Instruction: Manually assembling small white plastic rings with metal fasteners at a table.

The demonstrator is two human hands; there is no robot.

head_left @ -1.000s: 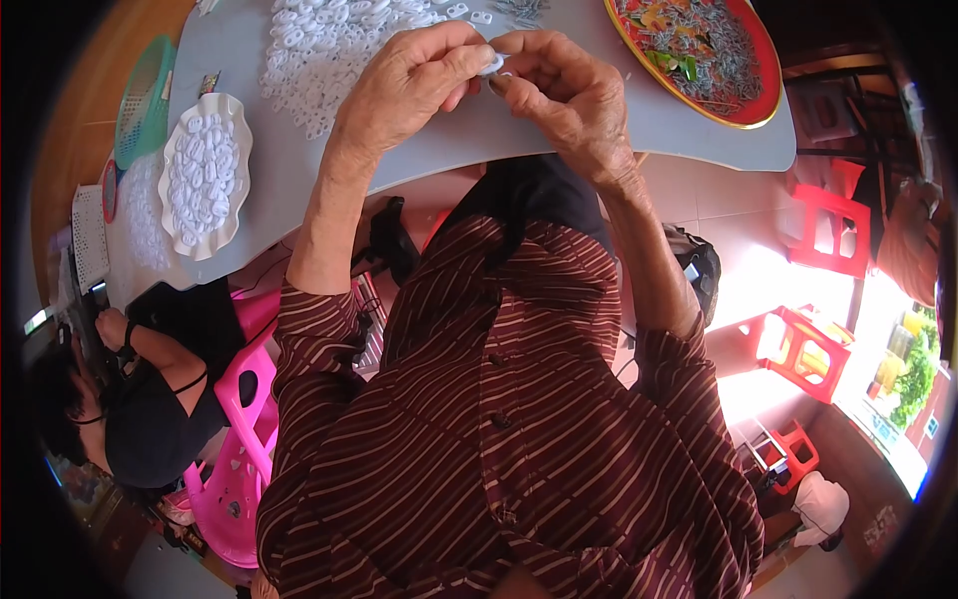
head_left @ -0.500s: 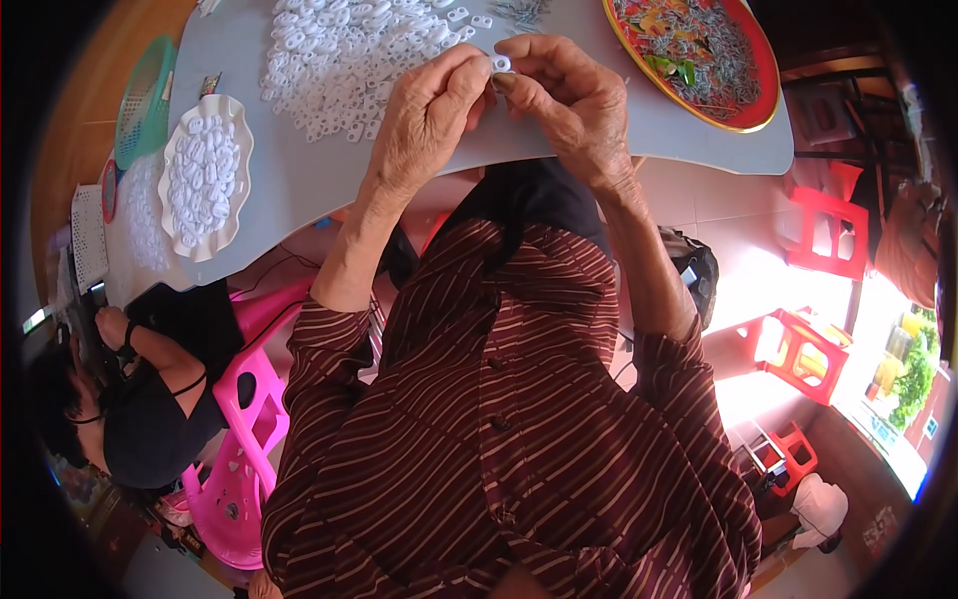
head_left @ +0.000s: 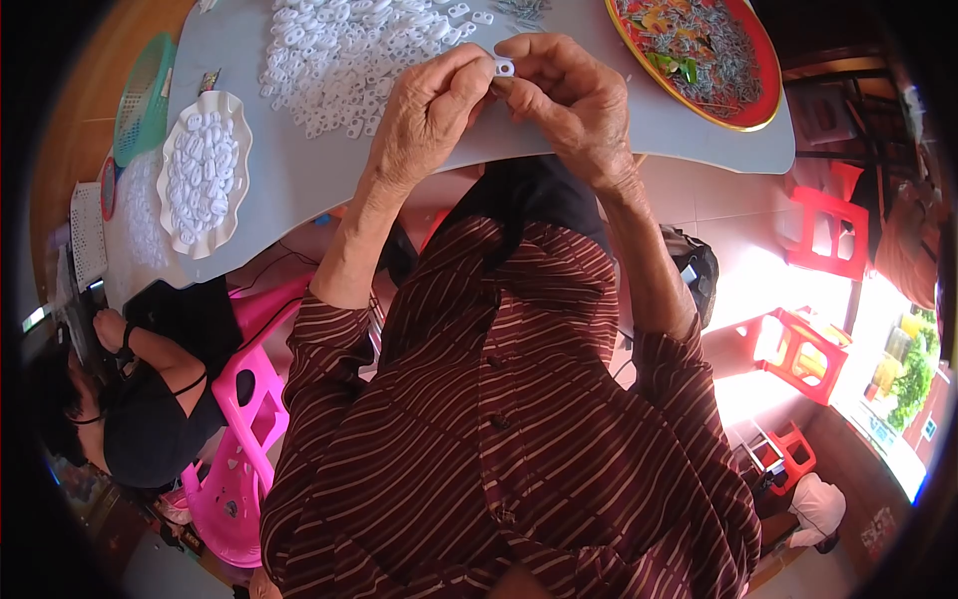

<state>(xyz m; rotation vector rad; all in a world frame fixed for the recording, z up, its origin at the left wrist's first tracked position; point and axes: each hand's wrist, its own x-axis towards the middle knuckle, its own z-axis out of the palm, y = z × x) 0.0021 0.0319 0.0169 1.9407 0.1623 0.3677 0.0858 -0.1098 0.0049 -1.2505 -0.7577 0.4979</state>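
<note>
Above the table's near edge, my two hands meet around a small white plastic piece with a round hole [head_left: 505, 69]. My left hand [head_left: 431, 108] is closed, its thumb and forefinger at the left end of the piece. My right hand [head_left: 571, 108] pinches the other side between thumb and fingertips, its palm partly curved open. Whether a smaller part is tucked between the fingertips is hidden. Beyond my left hand, a broad heap of similar white plastic pieces [head_left: 344, 65] is spread over the grey table [head_left: 289, 180].
At left stands a white scalloped dish [head_left: 241, 150] of white pieces, beside a green basket [head_left: 140, 105]. A red gold-rimmed tray [head_left: 766, 75] at right holds thin grey metal parts. A person [head_left: 150, 419] sits lower left near a pink chair [head_left: 225, 509]; red stools [head_left: 833, 235] stand at right.
The white piece has turned a little between my fingertips, and its hole now looks darker. Both hands stay in nearly the same place.
</note>
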